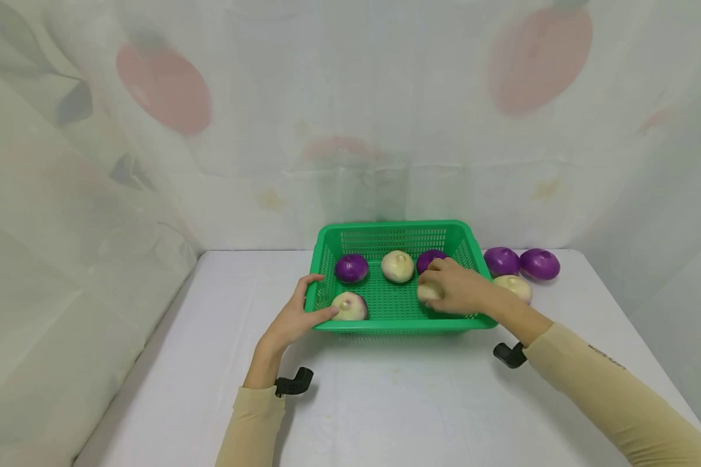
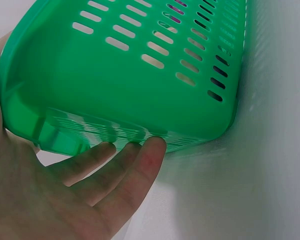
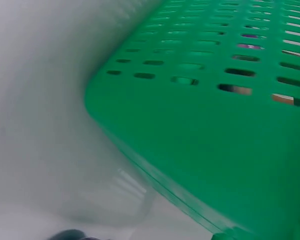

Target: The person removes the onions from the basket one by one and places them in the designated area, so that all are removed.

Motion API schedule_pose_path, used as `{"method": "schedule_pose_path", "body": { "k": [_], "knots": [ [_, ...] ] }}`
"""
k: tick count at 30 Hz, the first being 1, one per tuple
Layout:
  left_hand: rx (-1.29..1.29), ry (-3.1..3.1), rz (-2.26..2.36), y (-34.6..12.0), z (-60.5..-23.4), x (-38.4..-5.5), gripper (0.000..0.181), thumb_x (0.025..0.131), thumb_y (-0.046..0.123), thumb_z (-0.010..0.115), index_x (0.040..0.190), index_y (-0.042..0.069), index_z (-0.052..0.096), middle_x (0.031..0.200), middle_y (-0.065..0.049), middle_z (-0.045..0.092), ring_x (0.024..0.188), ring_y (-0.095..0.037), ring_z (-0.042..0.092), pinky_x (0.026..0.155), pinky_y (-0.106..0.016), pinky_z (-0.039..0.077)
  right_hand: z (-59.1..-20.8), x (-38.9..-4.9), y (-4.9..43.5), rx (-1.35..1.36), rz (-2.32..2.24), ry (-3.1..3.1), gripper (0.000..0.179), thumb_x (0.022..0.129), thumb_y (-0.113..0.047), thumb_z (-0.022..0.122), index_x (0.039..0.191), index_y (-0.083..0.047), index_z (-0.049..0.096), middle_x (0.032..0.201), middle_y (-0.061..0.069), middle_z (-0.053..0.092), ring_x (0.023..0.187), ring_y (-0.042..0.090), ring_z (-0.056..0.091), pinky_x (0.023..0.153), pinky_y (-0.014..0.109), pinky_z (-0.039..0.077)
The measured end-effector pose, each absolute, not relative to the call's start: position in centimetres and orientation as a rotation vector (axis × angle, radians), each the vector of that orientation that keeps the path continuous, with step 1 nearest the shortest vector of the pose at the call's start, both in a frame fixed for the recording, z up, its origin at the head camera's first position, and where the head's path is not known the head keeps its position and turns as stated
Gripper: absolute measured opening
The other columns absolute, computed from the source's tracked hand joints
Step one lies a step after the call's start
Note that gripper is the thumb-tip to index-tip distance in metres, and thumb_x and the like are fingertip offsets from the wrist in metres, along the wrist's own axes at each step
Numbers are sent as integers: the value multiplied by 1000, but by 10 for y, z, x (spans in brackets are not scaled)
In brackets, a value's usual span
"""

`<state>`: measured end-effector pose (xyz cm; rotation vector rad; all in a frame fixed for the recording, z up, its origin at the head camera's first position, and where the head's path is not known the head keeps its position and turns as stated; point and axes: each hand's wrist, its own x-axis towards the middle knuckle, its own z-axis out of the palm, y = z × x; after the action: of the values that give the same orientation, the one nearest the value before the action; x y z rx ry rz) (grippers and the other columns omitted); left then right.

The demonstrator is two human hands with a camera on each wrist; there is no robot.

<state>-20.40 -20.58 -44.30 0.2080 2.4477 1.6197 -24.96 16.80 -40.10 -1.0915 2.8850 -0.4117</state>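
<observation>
A green slotted plastic basket (image 1: 385, 324) stands toward the back of the white table. My left hand (image 1: 296, 319) grips its front left corner, thumb over the rim and fingers along the outer wall, as the left wrist view also shows. Inside the basket my right hand (image 1: 458, 285) holds a pale onion-like bulb (image 1: 429, 292) at the right side. A purple bulb (image 1: 431, 259) lies just behind that hand, partly covered. Also in the basket are a pale bulb (image 1: 397, 266), a purple bulb (image 1: 352, 268) and a purple-edged pale bulb (image 1: 349, 306) beside my left thumb.
Right of the basket, on the table, lie two purple bulbs (image 1: 502, 261) (image 1: 540, 264) and a pale bulb (image 1: 513, 288) partly behind my right wrist. A printed white curtain (image 1: 385, 97) hangs close behind the basket and along both sides.
</observation>
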Motion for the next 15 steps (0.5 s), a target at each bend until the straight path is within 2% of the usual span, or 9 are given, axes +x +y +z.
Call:
{"method": "schedule_pose_path", "body": {
  "k": [9,15],
  "knots": [
    [204,2445,1622,-206,-442,-203,82,87,45,79,152,34,29,150,-15,39,124,-33,48,103,-54,39,-383,-239,171,-1084,-463,2917,38,88,-28,76,123,-15,69,123,10,58,108,30,51,74,46,52],
    [202,2460,1608,-205,-442,-203,83,88,45,79,153,34,29,151,-16,38,125,-34,47,103,-54,39,-372,-234,174,-1079,-467,2927,39,88,-29,75,125,-17,68,126,10,58,112,29,52,82,45,51]
  ]
}}
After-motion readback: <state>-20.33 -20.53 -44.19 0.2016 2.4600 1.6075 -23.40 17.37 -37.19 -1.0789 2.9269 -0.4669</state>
